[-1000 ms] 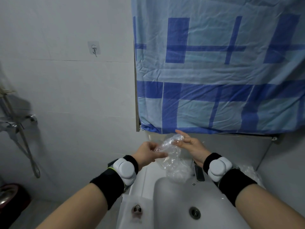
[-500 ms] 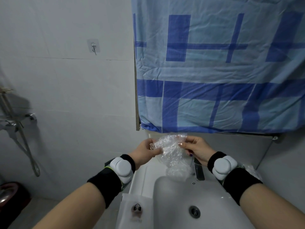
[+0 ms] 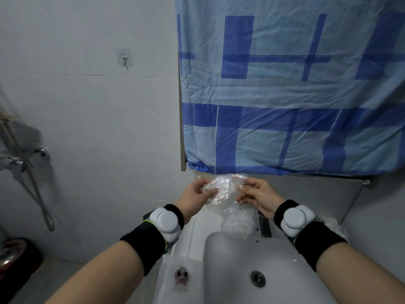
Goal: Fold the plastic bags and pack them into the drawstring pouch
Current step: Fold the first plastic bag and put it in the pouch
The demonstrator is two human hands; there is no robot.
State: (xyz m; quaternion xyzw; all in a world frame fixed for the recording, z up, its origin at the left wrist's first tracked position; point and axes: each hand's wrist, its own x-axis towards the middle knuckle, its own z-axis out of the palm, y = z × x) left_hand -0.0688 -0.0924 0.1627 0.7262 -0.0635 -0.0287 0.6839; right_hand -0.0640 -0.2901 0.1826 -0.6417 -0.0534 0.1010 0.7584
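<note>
Above a white washbasin (image 3: 291,279), a person is holding a crumpled clear plastic bag (image 3: 228,194) up between both hands, just below the hem of a blue checked cloth (image 3: 285,106) that is hanging on the wall. The left hand (image 3: 195,195) is pinching the bag's left side, its thumb and fingers curled onto the film; the right hand (image 3: 256,195) is gripping the right side, fingertips closed on the plastic. Each grip is clamped on the bag, whose loose lower part is trailing down toward the dark faucet (image 3: 264,224) at the back of the basin. Both wrists are wearing black bands carrying white rounded devices. A translucent white pouch (image 3: 179,279) with a small dark printed figure is lying flat on the basin's near left edge; whether it has a drawstring cannot be told. More clear plastic (image 3: 335,227) is showing behind the right wrist. A metal hook (image 3: 125,59) is sticking to the grey tiled wall, and a shower hose (image 3: 32,189) is hanging at far left.
</note>
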